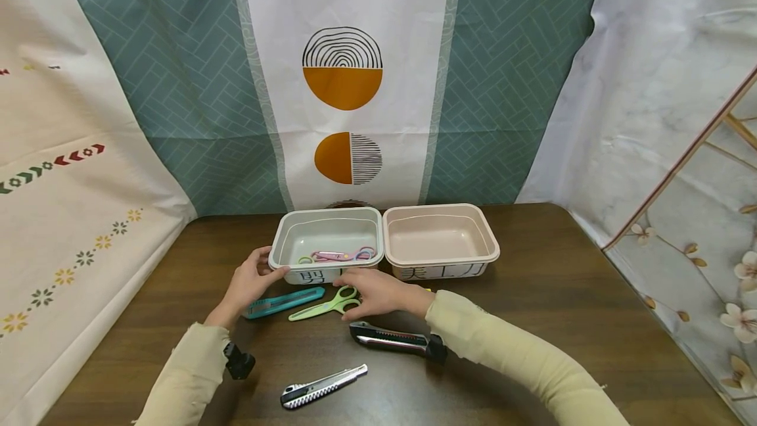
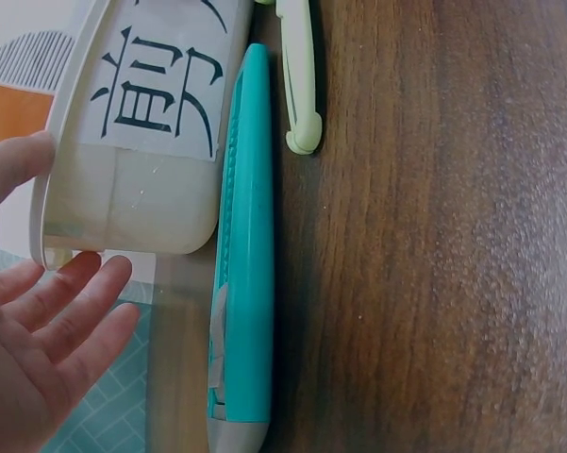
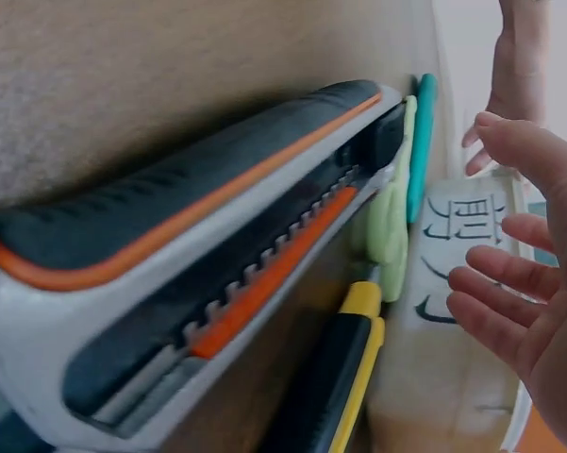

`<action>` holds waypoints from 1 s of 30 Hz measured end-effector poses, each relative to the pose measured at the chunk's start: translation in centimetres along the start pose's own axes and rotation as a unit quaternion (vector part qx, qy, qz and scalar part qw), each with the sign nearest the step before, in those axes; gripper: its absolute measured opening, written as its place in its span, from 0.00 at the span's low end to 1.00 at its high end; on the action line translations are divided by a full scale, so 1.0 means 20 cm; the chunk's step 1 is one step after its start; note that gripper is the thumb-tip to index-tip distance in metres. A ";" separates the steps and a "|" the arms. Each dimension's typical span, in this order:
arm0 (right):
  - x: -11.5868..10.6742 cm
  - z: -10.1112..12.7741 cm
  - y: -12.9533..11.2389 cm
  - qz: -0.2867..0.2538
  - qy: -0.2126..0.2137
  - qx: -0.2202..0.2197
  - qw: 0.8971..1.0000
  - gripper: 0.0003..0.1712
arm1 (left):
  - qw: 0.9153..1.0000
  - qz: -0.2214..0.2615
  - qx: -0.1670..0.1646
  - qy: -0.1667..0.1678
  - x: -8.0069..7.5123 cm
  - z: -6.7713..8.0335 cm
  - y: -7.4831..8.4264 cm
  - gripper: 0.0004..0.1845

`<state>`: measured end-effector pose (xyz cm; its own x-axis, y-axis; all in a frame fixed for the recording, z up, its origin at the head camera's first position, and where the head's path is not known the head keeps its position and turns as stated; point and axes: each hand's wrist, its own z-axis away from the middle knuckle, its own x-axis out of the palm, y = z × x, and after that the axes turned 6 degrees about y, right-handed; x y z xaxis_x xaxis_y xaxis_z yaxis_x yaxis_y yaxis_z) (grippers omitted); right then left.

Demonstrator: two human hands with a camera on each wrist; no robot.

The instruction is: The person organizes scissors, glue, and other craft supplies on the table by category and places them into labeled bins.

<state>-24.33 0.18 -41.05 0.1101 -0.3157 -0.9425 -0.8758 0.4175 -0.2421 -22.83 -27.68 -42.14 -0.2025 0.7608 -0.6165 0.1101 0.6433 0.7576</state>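
Observation:
My left hand holds the front-left corner of the pale grey bin, thumb at the rim and fingers around the side. Inside that bin lie pink scissors and other small scissors, partly hidden by the front wall. Over the handles of light green scissors hovers my right hand, its fingers spread and holding nothing. These scissors lie on the table before the bin. A teal box cutter lies to their left, beneath my left hand.
A pale pink bin stands right of the grey one. Under my right forearm is a large black and grey box cutter; beside it, a yellow and black cutter. A silver box cutter lies nearer me on the brown table.

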 end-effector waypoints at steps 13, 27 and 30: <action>0.08 -0.01 0.03 0.022 -0.019 0.037 0.999 0.35 | 1.000 0.000 -0.002 0.001 0.00 0.00 0.01 0.36; 0.10 -0.02 0.04 0.027 -0.033 0.061 0.997 0.34 | 1.000 0.002 -0.008 -0.001 0.00 0.00 0.02 0.37; 0.11 -0.02 0.04 0.031 -0.037 0.068 0.997 0.35 | 1.000 0.002 -0.010 0.000 0.00 0.01 0.02 0.37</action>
<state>-25.01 -0.57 -43.28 0.0967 -0.2242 -0.9697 -0.8105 0.5477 -0.2075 -22.68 -27.49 -41.91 -0.2015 0.7628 -0.6144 0.0920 0.6393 0.7635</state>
